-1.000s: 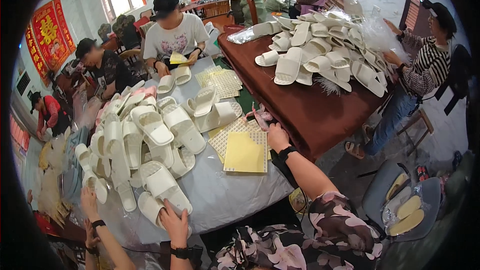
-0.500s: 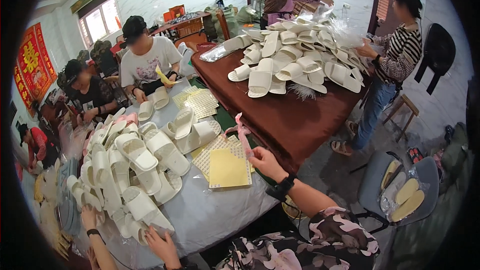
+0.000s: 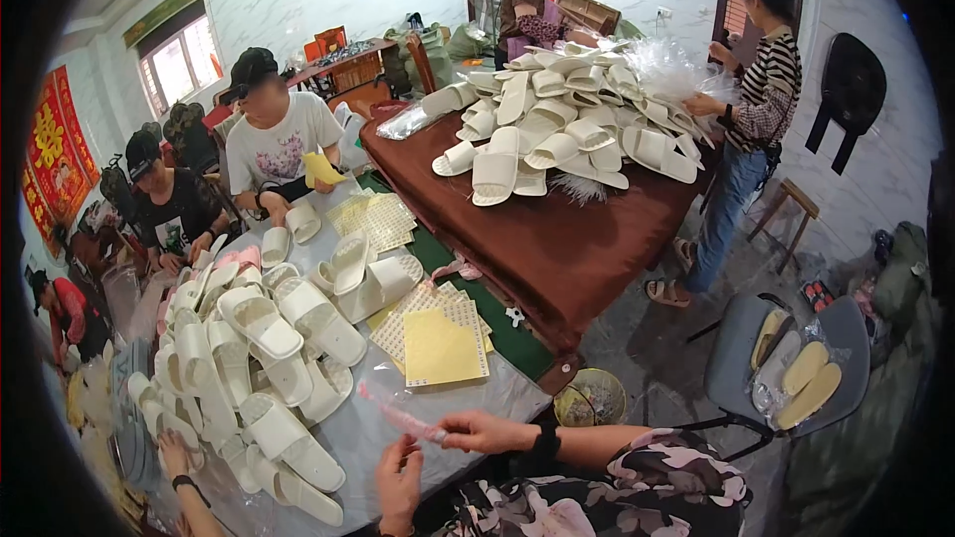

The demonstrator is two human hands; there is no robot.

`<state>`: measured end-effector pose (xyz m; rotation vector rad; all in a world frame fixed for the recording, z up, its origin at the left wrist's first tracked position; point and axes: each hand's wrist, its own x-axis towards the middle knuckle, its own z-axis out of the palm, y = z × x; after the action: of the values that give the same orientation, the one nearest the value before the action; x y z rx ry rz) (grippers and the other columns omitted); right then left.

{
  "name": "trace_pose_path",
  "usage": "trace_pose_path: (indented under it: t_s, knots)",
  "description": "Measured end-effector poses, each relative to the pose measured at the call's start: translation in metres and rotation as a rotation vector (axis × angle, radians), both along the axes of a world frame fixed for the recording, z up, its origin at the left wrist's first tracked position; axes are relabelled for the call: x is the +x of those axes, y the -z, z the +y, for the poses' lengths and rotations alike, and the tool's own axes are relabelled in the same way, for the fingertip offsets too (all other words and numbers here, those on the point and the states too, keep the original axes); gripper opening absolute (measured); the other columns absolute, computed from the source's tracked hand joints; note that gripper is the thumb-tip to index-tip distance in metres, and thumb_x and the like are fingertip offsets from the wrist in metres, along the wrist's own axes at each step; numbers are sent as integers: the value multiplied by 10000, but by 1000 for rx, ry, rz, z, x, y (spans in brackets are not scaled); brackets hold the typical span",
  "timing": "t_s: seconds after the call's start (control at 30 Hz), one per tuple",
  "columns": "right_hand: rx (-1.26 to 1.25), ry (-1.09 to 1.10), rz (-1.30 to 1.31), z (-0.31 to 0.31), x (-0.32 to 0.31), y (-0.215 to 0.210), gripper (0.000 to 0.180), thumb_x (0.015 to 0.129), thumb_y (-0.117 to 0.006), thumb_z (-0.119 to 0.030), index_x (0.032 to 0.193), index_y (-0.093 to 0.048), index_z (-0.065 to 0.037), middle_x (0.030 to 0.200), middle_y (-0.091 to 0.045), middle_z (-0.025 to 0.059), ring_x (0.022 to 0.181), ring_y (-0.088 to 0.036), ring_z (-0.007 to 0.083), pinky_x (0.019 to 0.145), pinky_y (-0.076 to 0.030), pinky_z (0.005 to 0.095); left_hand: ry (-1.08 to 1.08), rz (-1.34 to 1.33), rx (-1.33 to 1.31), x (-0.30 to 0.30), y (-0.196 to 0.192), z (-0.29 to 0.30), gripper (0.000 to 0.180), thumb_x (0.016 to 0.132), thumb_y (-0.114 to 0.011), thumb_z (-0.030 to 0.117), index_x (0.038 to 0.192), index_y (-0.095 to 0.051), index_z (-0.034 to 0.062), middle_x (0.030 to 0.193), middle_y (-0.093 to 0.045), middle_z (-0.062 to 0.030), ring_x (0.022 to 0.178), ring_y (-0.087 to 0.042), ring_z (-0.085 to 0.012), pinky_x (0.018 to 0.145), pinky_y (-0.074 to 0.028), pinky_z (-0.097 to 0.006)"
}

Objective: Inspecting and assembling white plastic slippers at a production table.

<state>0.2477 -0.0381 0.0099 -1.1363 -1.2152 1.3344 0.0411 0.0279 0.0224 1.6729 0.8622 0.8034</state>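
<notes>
Right hand (image 3: 484,431) pinched on a clear bag (image 3: 390,412) with something pink inside, held low over the grey table's (image 3: 468,403) near edge. Left hand (image 3: 401,482) just below, fingertips closed on the same bag. Beside them, yellow sheets (image 3: 440,348) and a heap of white slippers (image 3: 261,358).
</notes>
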Motion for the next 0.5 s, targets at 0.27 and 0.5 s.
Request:
trace_pose_path:
  t_s: [0.27,0.5]
  knots:
    - [-57,14,-101,-9,-5,11,213,985,-568,-249,980,-628,-44,774,-564,-29,705,-504,73,637,-436,250,72,-142,-316,16,11,-4,292,912,-650,90,1165,-605,-50,1022,-688,-89,929,-640,-131,810,-501,-265]
    - [181,277,-382,-4,-12,20,167,907,-623,-180,862,-622,-20,707,-595,140,655,-579,246,603,-464,360,13,-113,-526,24,6,-5,259,904,-661,96,1108,-603,-53,997,-681,-84,873,-640,-136,744,-501,-262]
